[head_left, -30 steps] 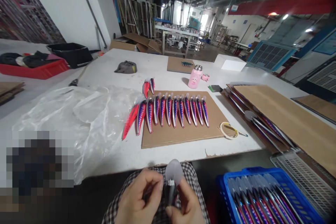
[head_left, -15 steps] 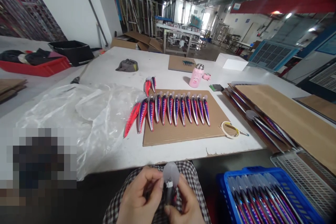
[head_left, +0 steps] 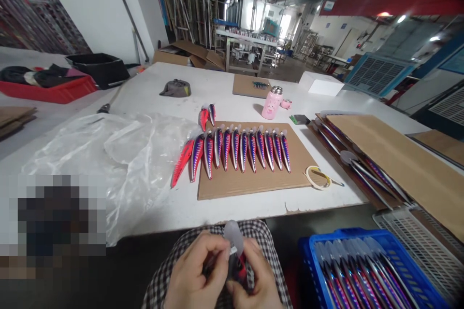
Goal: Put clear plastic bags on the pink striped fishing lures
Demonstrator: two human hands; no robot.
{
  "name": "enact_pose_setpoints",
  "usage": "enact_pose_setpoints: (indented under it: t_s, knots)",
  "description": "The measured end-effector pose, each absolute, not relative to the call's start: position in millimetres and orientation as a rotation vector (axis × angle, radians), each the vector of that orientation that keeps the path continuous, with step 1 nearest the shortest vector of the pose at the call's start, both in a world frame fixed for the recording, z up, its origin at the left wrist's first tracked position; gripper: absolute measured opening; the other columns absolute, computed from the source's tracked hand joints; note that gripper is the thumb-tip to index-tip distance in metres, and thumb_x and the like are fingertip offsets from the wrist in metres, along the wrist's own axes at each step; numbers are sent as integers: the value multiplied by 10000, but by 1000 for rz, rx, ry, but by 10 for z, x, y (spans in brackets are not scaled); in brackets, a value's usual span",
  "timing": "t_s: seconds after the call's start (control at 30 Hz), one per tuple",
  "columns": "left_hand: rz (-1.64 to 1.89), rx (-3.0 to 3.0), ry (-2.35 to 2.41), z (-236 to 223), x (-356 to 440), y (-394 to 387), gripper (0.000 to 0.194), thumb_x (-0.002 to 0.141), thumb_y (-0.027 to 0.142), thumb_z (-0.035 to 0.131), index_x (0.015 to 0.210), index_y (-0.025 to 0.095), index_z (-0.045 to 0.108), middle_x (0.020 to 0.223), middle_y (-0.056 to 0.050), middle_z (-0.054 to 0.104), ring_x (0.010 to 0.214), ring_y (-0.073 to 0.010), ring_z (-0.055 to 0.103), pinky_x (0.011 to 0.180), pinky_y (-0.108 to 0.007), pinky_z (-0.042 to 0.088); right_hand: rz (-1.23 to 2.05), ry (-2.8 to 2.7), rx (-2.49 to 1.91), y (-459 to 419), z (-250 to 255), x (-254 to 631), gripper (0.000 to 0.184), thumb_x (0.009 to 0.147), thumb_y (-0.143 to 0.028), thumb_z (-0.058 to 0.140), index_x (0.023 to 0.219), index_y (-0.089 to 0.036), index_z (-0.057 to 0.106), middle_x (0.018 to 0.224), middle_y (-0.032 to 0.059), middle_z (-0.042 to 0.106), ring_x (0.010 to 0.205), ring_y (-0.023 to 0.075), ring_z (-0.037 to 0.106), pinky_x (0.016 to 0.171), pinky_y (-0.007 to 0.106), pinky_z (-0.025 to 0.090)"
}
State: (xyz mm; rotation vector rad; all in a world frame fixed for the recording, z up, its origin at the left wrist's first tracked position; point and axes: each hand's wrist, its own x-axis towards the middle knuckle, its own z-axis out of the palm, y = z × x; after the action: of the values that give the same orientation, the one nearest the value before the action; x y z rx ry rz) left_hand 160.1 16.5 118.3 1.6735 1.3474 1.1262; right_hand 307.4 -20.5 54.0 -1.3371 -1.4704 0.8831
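Low in the view, my left hand (head_left: pixel 194 270) and my right hand (head_left: pixel 255 275) both grip a fishing lure (head_left: pixel 236 265) above my checked lap cloth (head_left: pixel 217 229). The lure has a clear plastic lip (head_left: pixel 233 236) pointing up, and my fingers hide most of its body. Beyond the table edge, a row of several red, purple and silver lures (head_left: pixel 242 150) lies on a cardboard sheet (head_left: pixel 250 184). A blue crate (head_left: pixel 398 260) packed with similar lures stands to the right of my right hand.
A crumpled plastic bag (head_left: pixel 119 164) lies left of the cardboard, and a tape roll (head_left: pixel 315 177) lies to its right. A pink bottle (head_left: pixel 271 103) stands farther back. More lures lie under cardboard (head_left: pixel 398 154) at right. A pixelated patch covers the lower left.
The lure in my hands has turned, so its clear lip now shows narrower and more of the red body appears. The view has shifted slightly, moving the table scene a little upward.
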Motion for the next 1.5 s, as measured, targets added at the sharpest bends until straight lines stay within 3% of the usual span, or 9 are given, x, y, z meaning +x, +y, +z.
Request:
enact_pose_setpoints:
  t_s: [0.3, 0.4, 0.63, 0.83, 1.0, 1.17, 1.33, 1.5]
  knots:
    - [1095, 1728, 1330, 1095, 1579, 228, 105, 851, 284, 620, 894, 277, 716, 862, 12, 728, 795, -169, 698, 730, -210, 544, 971, -1313, -1444, -209, 648, 3020, 819, 480, 11, 565, 1240, -283, 645, 1233, -14, 678, 1206, 284, 564, 1076, 356, 433]
    - [1126, 1775, 1348, 1106, 1594, 223, 104, 830, 282, 646, 898, 281, 725, 906, 2, 721, 778, -165, 685, 728, -217, 545, 986, -1304, -1469, -215, 650, 3021, 816, 483, -1, 568, 1246, -279, 644, 1251, -14, 674, 1225, 289, 550, 1100, 370, 403]
    - [1135, 1827, 1389, 1041, 1586, 271, 132, 872, 256, 572, 855, 262, 702, 845, 2, 704, 806, -166, 684, 756, -231, 541, 1007, -1331, -1488, -223, 657, 3034, 820, 481, -10, 559, 1251, -279, 644, 1262, 1, 676, 1226, 300, 565, 1136, 427, 349]
    - [1017, 1304, 1289, 969, 1591, 279, 132, 860, 336, 604, 908, 228, 663, 853, -10, 689, 791, -185, 662, 727, -274, 540, 1043, -1284, -1566, -250, 655, 3032, 791, 480, -29, 570, 1240, -231, 655, 1252, 57, 681, 1232, 328, 560, 1117, 496, 359]
    - [1054, 905, 1091, 996, 1571, 278, 202, 791, 397, 711, 800, 197, 684, 656, 28, 616, 592, -119, 536, 586, -214, 472, 1061, -1245, -1538, -234, 686, 3031, 773, 478, -28, 571, 1218, -231, 669, 1213, 49, 700, 1161, 289, 613, 1067, 421, 426]
    - [1066, 620, 924, 927, 1519, 294, 364, 773, 510, 712, 823, 152, 748, 694, -47, 659, 667, -162, 582, 592, -259, 505, 1098, -1245, -1526, -213, 697, 3036, 761, 497, -35, 578, 1226, -235, 663, 1199, 41, 704, 1142, 274, 627, 1061, 392, 434]
    - [972, 575, 975, 900, 1481, 292, 305, 690, 421, 819, 846, 163, 774, 765, -51, 723, 752, -165, 630, 709, -251, 536, 1101, -1242, -1495, -213, 679, 3038, 761, 511, -21, 574, 1235, -241, 654, 1208, 30, 703, 1139, 266, 635, 1046, 370, 452]
    - [937, 778, 1036, 909, 1477, 288, 163, 728, 292, 777, 849, 184, 755, 808, -9, 716, 759, -141, 617, 721, -217, 518, 1100, -1256, -1512, -219, 670, 3040, 766, 513, -22, 578, 1241, -250, 648, 1218, 24, 698, 1149, 270, 629, 1061, 384, 441]
